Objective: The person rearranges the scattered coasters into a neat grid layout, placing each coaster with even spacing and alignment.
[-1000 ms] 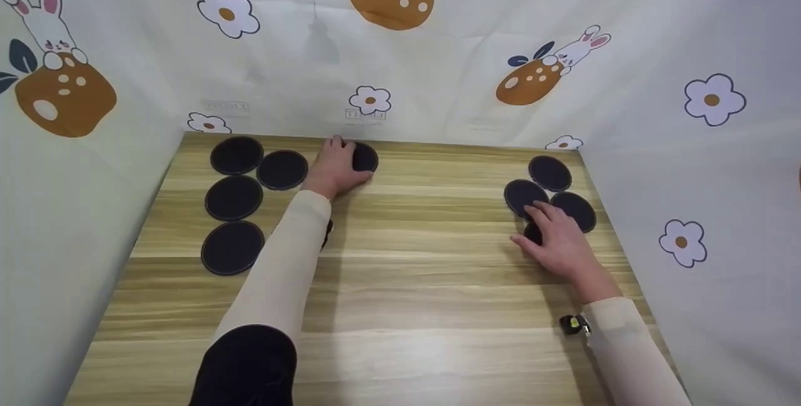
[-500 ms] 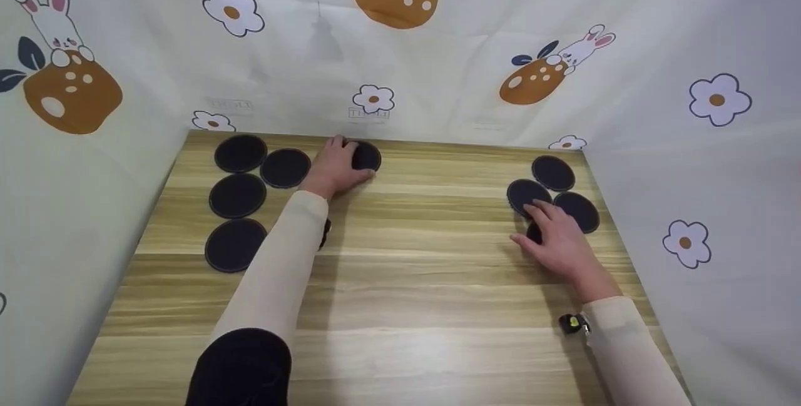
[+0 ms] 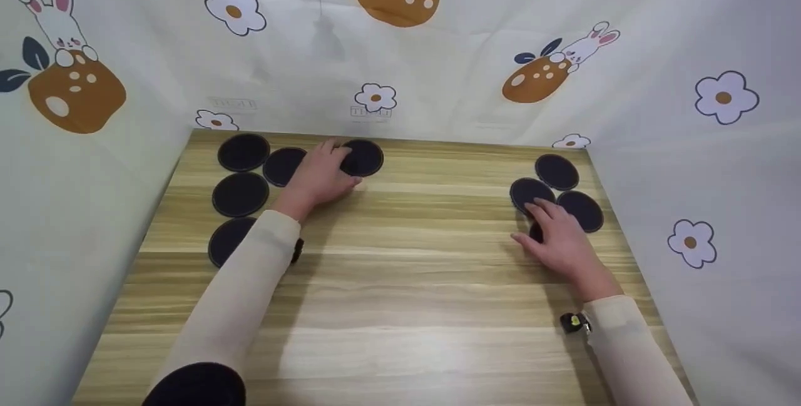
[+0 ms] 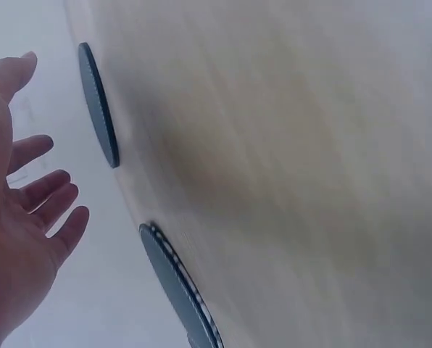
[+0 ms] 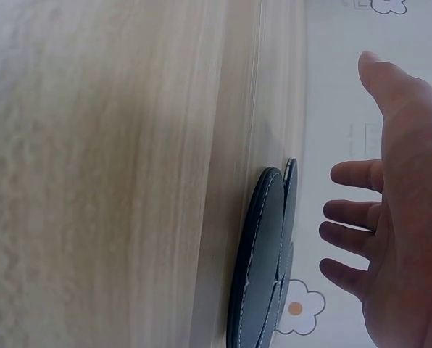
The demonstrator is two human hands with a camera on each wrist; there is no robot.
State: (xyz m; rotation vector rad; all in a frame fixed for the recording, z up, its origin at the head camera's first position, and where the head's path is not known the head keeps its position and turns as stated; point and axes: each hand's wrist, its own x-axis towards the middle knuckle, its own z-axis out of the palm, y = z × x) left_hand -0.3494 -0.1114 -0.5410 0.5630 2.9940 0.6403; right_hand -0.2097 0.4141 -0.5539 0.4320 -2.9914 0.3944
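Black round coasters with stitched edges lie flat on a wood-grain table (image 3: 407, 281). At the back, my left hand (image 3: 316, 174) is over the left side of one coaster (image 3: 368, 158), partly covering another coaster (image 3: 281, 167). In the left wrist view its fingers are relaxed and apart from the coaster (image 4: 100, 109), holding nothing. On the right, my right hand (image 3: 560, 240) is above a cluster of coasters, hiding most of the nearest coaster (image 3: 536, 231). The right wrist view shows its fingers loosely spread, apart from the stitched coasters (image 5: 258, 254).
More coasters form a column at the left, with one coaster (image 3: 241, 194) in its middle. A patterned cloth (image 3: 288, 74) encloses the table's back and sides. A black rounded shape (image 3: 197, 387) covers part of the left sleeve.
My left hand has drawn back left and towards me, off the back coaster, which now shows more fully. The right hand has hardly moved. The view has shifted slightly.
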